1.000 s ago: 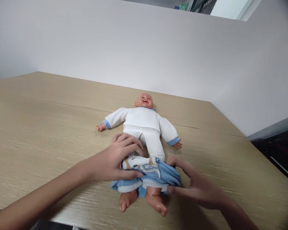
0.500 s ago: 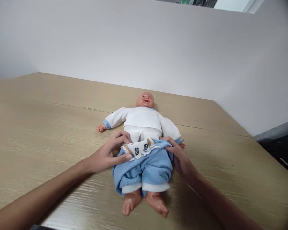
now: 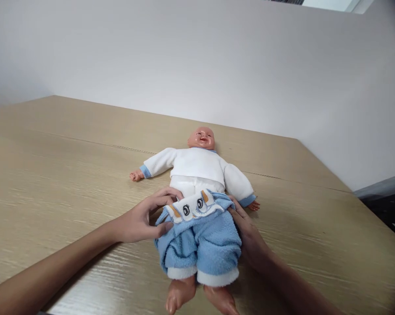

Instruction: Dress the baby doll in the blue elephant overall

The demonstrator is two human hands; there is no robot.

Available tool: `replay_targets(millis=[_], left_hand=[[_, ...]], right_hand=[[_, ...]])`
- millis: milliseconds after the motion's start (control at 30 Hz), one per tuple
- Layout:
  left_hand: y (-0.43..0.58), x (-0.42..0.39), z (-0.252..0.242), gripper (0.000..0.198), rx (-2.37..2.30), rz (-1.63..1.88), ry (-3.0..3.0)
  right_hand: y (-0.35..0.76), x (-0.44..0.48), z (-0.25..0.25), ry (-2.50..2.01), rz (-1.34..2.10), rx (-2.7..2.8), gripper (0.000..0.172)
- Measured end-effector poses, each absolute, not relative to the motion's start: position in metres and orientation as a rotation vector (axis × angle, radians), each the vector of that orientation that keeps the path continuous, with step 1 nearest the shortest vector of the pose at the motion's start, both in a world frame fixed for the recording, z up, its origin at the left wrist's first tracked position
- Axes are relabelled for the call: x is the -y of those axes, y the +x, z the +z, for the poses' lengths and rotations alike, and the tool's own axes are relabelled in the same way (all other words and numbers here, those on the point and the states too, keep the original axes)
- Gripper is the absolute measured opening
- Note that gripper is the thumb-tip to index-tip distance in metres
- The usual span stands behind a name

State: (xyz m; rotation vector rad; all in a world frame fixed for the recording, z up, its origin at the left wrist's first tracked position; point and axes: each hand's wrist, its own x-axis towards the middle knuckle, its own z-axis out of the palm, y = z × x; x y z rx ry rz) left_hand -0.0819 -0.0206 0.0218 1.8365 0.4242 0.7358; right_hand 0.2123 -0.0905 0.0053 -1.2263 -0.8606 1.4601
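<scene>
A baby doll [image 3: 197,166] lies on its back, head away from me, in a white top with blue cuffs. Blue fleece trousers [image 3: 217,245] with white hems cover its legs, and both bare feet stick out. At the waist a white bib flap [image 3: 194,208] with embroidered eyes and orange patches is folded down. My left hand [image 3: 145,218] grips the trousers' left edge, thumb in front and fingers behind. On the other side my right hand [image 3: 246,227] has its fingers at the waistband's right edge, partly hidden behind the cloth.
The doll rests on a wooden table [image 3: 85,175] with a seam running across it. A pale wall [image 3: 184,57] stands behind the table. Beyond the right edge is a dark object [image 3: 384,210] I cannot make out.
The bib flap and trousers have shifted slightly, with the right leg looking fuller and lower. My right fingers have slid from atop the waistband to its side. The view has moved a little.
</scene>
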Motion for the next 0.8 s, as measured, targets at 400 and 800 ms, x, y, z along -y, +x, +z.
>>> replay_targets(millis=[400, 800], left_hand=[[-0.080, 0.026, 0.025, 0.038, -0.616, 0.724, 1.838], [-0.093, 0.027, 0.029, 0.054, -0.485, 0.627, 2.070]], right_hand=[[0.216, 0.087, 0.003, -1.309, 1.367, 0.850, 0.056], [0.215, 0.092, 0.002, -1.393, 1.261, 0.943, 0.058]])
